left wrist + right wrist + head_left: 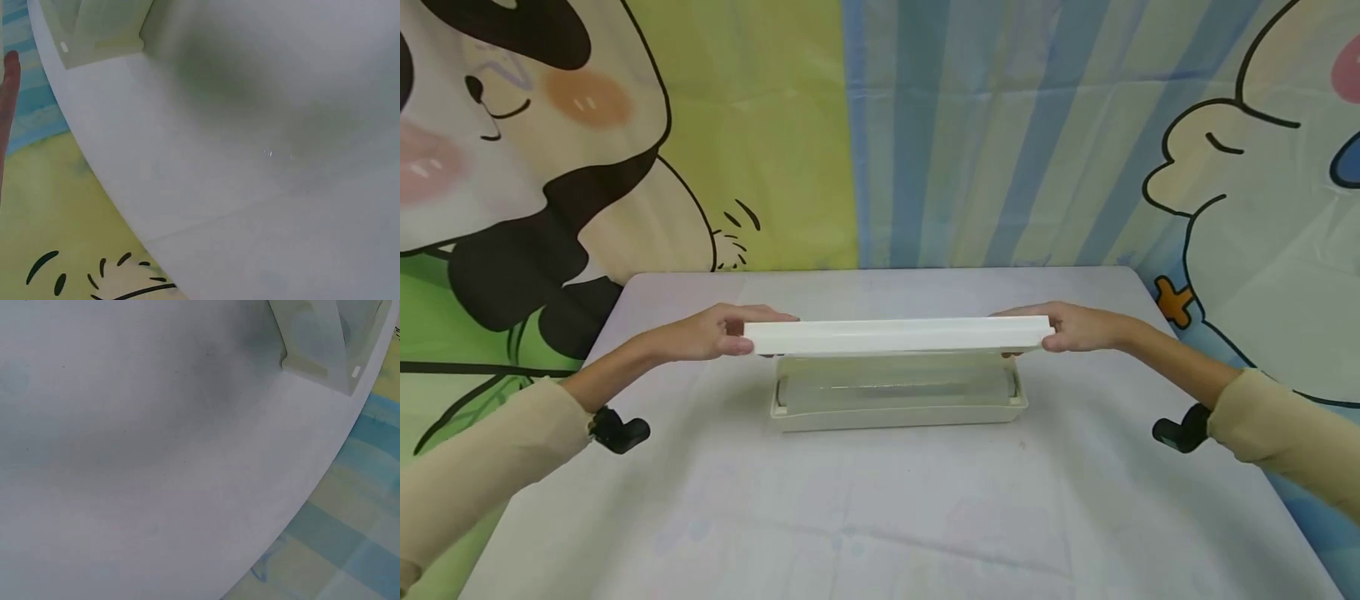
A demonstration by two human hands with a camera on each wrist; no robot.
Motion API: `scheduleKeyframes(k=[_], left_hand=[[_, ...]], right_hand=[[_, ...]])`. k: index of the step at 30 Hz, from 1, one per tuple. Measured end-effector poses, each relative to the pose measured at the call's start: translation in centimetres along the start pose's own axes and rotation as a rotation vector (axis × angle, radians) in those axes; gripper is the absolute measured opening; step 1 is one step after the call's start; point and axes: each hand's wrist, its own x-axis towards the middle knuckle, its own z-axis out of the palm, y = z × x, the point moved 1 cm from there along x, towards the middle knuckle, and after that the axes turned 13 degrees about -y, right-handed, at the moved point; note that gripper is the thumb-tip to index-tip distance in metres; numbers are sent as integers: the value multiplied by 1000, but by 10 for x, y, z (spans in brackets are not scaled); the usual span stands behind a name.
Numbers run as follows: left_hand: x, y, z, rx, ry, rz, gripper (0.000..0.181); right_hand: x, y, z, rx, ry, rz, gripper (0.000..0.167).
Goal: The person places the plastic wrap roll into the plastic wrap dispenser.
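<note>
A long white lid (898, 337) is held level in the head view, above and slightly behind a long cream box (898, 417). My left hand (722, 332) grips the lid's left end, thumb low at the front and fingers along the top. At the other end, my right hand (1078, 327) holds it the same way. Inside the uncovered box lies something long, glossy and see-through, perhaps a roll of film (895, 379). In the left wrist view, only a finger (9, 81) shows at the left edge. The right wrist view shows the box's corner (315, 375) but no hand.
The box stands on a table with a white cloth (880, 508). Behind the table hangs a printed curtain (970, 133) with cartoon animals and stripes. A small black device (619, 430) sits on my left wrist, another black device (1182, 428) on the right.
</note>
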Motion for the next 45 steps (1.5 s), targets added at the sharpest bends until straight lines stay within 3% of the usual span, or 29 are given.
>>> scheduleKeyframes(k=[4, 7, 10, 16, 25, 30, 34, 39, 45], left_hand=[[1, 4, 9, 462, 140, 13, 65], [1, -4, 22, 744, 218, 52, 74], [0, -16, 38, 852, 227, 90, 78], [-4, -34, 61, 878, 214, 110, 86], [-1, -36, 65, 879, 216, 143, 87], [0, -41, 71, 864, 202, 128, 85], [4, -42, 73, 847, 203, 16, 93], [11, -39, 71, 726, 228, -190, 107], [16, -37, 68, 665, 221, -269, 106]], right_hand=[[2, -2, 7, -384, 98, 54, 82], [3, 4, 20, -624, 184, 76, 91], [6, 14, 37, -753, 211, 55, 93], [10, 28, 57, -839, 234, 16, 95], [7, 33, 66, -850, 256, 22, 95], [6, 36, 74, -854, 260, 23, 100], [8, 37, 74, -799, 267, 65, 106], [12, 36, 70, -661, 277, 178, 112], [17, 43, 64, -567, 272, 179, 106]])
